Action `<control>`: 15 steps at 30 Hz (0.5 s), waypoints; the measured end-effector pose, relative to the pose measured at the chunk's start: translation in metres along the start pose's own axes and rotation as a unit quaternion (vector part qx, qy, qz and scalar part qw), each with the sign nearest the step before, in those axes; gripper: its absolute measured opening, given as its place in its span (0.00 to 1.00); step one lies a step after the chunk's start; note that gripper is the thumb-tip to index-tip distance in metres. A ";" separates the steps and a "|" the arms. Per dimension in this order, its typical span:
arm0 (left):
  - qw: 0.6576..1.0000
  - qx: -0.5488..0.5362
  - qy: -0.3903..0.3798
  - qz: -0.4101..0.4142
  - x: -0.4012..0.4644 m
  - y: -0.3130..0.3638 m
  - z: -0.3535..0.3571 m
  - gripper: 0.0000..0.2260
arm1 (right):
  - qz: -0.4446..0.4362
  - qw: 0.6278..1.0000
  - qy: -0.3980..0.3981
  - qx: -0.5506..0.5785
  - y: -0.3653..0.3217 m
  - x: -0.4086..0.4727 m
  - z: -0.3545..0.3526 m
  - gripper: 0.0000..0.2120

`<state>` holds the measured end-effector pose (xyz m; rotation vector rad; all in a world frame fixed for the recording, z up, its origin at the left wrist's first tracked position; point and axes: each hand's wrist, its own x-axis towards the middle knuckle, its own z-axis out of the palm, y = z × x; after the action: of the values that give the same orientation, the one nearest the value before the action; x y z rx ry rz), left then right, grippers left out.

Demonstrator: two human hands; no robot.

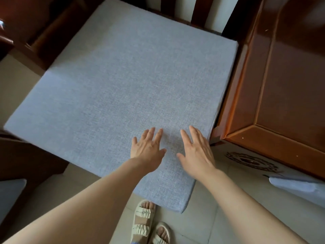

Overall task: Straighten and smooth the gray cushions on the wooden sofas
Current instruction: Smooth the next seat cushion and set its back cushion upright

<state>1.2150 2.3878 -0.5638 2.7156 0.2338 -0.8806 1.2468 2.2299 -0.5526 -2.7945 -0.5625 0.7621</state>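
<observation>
Smoothing step in hand: both hands flat on the gray cushion (pixel 123 88), palms down, fingers straight and slightly spread, gripping nothing. Left hand (pixel 147 148) sits near the cushion's near-right corner area, right hand (pixel 197 154) just beside it, close to the right edge; thumbs point toward each other with a small gap of fabric between. Cushion lies on the wooden sofa seat, its right edge up against the wooden side table (pixel 281 85), far edge near the dark backrest slats (pixel 198 13). Cushion looks roughly square, so no clear long axis; it sits rotated in view, edges running diagonally, the near corner pointing toward the person's sandals (pixel 151 226) and overhanging the tiled floor (pixel 228 199). That overhang suggests it's pushed out or skewed off the seat frame, though the frame underneath is mostly hidden. Fabric surface looks already flat, no obvious wrinkles where visible. Next move likely calls for sliding the palms outward or forward across the weave with light pressure, or pushing the cushion back toward the backrest to square it with the frame; push should go along the diagonal away from the body. Another gray cushion (pixel 10 196) edge shows at lower left, and a gray piece (pixel 299 187) at lower right, both untouched.
</observation>
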 end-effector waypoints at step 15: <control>0.990 -0.074 -0.002 -0.121 0.000 0.001 0.009 0.34 | -0.119 0.989 -0.057 -0.069 0.001 0.054 -0.027 0.36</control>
<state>1.2100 2.3835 -0.5705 2.5823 0.6137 -0.8920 1.3045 2.2487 -0.5545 -2.7465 -0.9838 0.8646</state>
